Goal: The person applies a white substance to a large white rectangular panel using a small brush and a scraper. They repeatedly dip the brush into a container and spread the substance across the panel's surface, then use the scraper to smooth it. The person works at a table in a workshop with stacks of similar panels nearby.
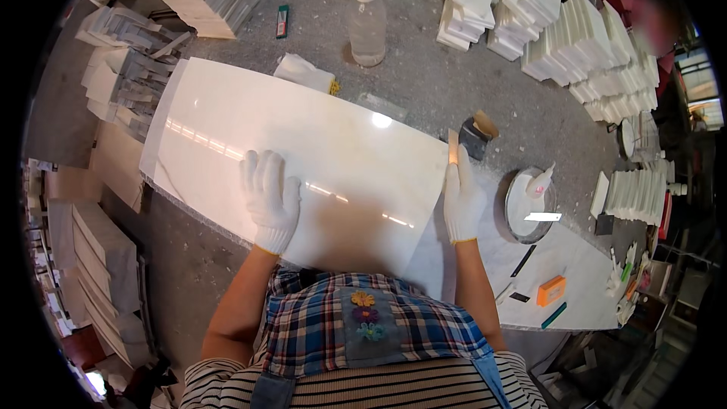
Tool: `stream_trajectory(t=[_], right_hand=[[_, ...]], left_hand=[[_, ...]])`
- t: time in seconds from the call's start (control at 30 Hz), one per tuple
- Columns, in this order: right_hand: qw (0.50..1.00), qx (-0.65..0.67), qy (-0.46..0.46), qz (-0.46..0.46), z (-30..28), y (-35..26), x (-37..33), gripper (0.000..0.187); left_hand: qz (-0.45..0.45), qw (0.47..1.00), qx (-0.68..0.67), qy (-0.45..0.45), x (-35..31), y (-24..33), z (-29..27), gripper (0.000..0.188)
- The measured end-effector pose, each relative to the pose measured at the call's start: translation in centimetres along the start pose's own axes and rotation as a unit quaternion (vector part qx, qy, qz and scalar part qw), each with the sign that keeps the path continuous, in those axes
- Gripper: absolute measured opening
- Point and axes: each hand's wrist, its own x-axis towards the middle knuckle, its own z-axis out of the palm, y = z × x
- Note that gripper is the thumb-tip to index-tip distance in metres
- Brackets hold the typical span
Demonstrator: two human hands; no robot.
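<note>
**Polished white slab: right edge attended by hand, left palm on top**

The polished white slab [356, 132] lies directly before the wearer, its near edge reaching the plaid apron [314, 326], its far right corner just beside a black cup [474, 140]. Left gloved hand [269, 201] rests on the slab's top face toward the near edge; four fingers lie close together, thumb spread away. Right gloved hand [463, 204] stands edge-on along the slab's right edge, fingers pressed together and extended; a thin tan strip [453, 146] shows at their tips.

Step, judged: edge work or an edge check, left hand probably steadying. Next move seems to call for even contact along that edge and a quiet left palm.

Not resolved: right palm and thumb are turned away, so cannot tell whether the strip is pinched or merely pressed to the edge; its material also unclear. Apron covers part of the near edge. Supports beneath the slab are hidden; bright reflections mask some surface detail.
</note>
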Motion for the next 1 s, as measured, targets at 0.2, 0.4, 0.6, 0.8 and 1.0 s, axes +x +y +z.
stream_trajectory(t=[0.2,0.4,0.6,0.8,1.0], right_hand=[[0.999,-0.033,0.001,-0.031,-0.6,-0.4,-0.4,0.045],[0.997,-0.042,-0.020,-0.063,-0.6,-0.6,-0.4,0.046],[0.997,0.011,-0.060,-0.049,-1.6,-0.6,0.7,0.049],[0.960,0.250,-0.075,0.104,-4.0,-2.2,1.9,0.059],[0.956,0.266,-0.076,0.092,-5.2,-4.3,1.4,0.048]], left_hand=[[0.025,0.999,0.019,0.019,-0.5,0.4,0.0,0.052],[0.004,1.000,0.001,-0.002,-0.2,0.2,-0.4,0.052],[-0.022,1.000,-0.003,-0.019,0.6,0.6,-0.6,0.050],[-0.035,0.999,-0.005,-0.015,1.1,1.1,-1.0,0.045],[-0.074,0.995,0.019,-0.065,2.6,2.0,-2.7,0.041]])
